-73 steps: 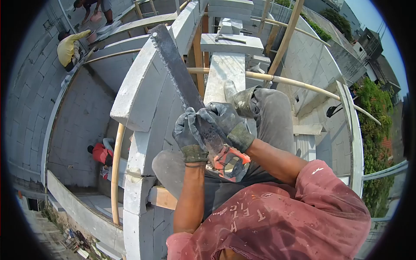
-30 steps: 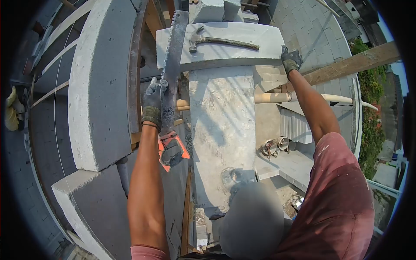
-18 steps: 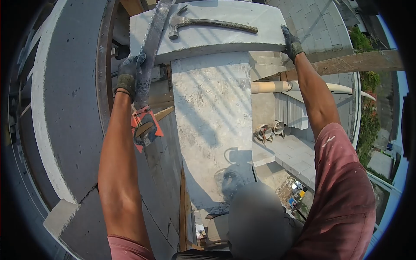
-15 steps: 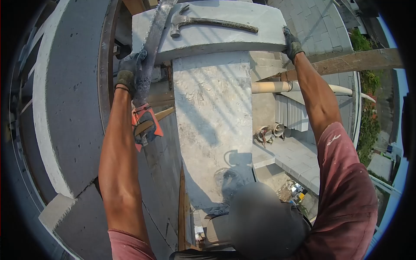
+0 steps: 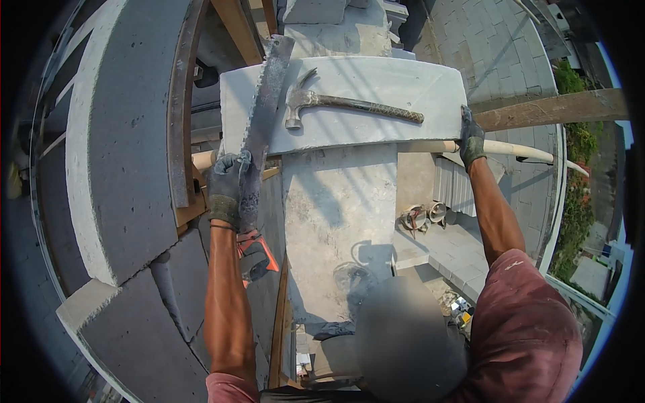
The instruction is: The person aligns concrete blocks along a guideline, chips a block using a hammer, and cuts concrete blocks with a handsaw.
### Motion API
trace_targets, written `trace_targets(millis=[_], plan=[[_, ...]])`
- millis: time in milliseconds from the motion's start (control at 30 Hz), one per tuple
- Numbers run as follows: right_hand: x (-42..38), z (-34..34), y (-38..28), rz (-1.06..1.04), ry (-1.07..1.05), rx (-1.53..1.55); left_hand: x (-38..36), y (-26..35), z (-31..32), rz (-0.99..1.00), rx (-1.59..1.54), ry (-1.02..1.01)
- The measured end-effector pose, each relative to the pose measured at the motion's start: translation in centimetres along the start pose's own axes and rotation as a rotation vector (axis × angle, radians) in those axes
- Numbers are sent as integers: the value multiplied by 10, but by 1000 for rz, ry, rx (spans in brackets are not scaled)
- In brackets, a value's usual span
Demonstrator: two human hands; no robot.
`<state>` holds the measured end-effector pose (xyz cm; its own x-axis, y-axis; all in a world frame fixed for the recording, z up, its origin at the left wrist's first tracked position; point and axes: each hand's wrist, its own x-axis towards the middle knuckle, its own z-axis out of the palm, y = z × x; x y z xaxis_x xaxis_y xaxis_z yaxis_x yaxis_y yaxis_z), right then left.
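A pale aerated concrete block lies crosswise over a narrow, dusty plank-like surface. My left hand, in a dark glove, grips the near left corner of the block, its fingers against the saw blade. At the opposite end, my gloved right hand is closed around the block's right edge. A claw hammer rests on top, its head to the left. The hand saw lies across the block's left part, its red handle hanging below my left hand.
Along the left runs a grey block wall with a metal bar beside it. A wooden beam and a cream pipe cross at right. Below are buckets on a ledge. More blocks stand ahead.
The block has come closer to me, carrying the hammer and saw with it, and now covers part of the pipe. Both hands stay on its ends. The view has shifted slightly.
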<state>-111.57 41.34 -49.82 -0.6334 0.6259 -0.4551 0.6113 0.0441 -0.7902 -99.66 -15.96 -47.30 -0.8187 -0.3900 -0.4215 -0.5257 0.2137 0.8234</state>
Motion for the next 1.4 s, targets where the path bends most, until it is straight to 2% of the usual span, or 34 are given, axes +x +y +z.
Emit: trace_targets(millis=[67,133,200,233,300,433,500,533,600,633,667,733,767,800,867,900,967,1067,1133,1233,1267,1367,1400], plan=[[-31,-19,34,-39,66,34,-46,-27,-13,51,25,-66],[-61,-37,54,-73,88,69,-98,-51,-20,-70,-31,-69],[-90,-53,61,-110,111,-161,-149,-85,-26,-57,-98,-62],[-91,-61,74,-107,107,-163,-176,-91,-31,-95,-118,-92],[-73,-82,108,-254,98,-138,-231,-115,-35,-177,-224,-117],[-71,-88,108,-409,45,-289,-308,-157,-32,-324,-421,-165],[-71,-81,82,-371,-10,-994,-318,-140,-27,-252,-363,-116],[-62,-81,83,-378,-4,-996,-316,-130,-24,-176,-306,-68],[-42,-90,98,-577,70,-1111,-304,-157,-35,-94,-305,-80],[-68,-87,91,-832,170,-1088,-300,-178,-42,-184,-369,-137],[-117,-73,73,-1032,86,-1025,-301,-192,-49,-277,-429,-190],[-219,-43,33,-1419,-118,-910,-302,-201,-57,-239,-508,-202],[-259,-35,23,-1493,-333,-921,-300,-203,-59,-187,-586,-211],[-280,-27,29,-1555,-437,-1033,-302,-198,-63,-187,-583,-212],[-297,-13,55,-1616,-575,-1058,-310,-183,-76,-8,-447,-200],[-303,-9,61,-1622,-574,-1055,-313,-181,-81,54,-403,-191],[-309,-3,75,-1534,-461,-1160,-327,-194,-93,-52,-317,-258],[-310,2,58,-1692,-560,-1247,-349,-200,-101,-81,-336,-267],[-328,-9,57,-1667,-594,-1227,-358,-206,-106,-30,-349,-286],[-374,-31,39,-1508,-664,-1193,-354,-190,-122,62,-356,-311],[-385,-37,33,-1526,-659,-1187,-352,-180,-129,82,-351,-333],[-420,-57,21,-1624,-905,-1270,-350,-159,-150,39,-364,-328],[-432,-56,28,-1626,-896,-1270,-347,-161,-153,46,-363,-331]])
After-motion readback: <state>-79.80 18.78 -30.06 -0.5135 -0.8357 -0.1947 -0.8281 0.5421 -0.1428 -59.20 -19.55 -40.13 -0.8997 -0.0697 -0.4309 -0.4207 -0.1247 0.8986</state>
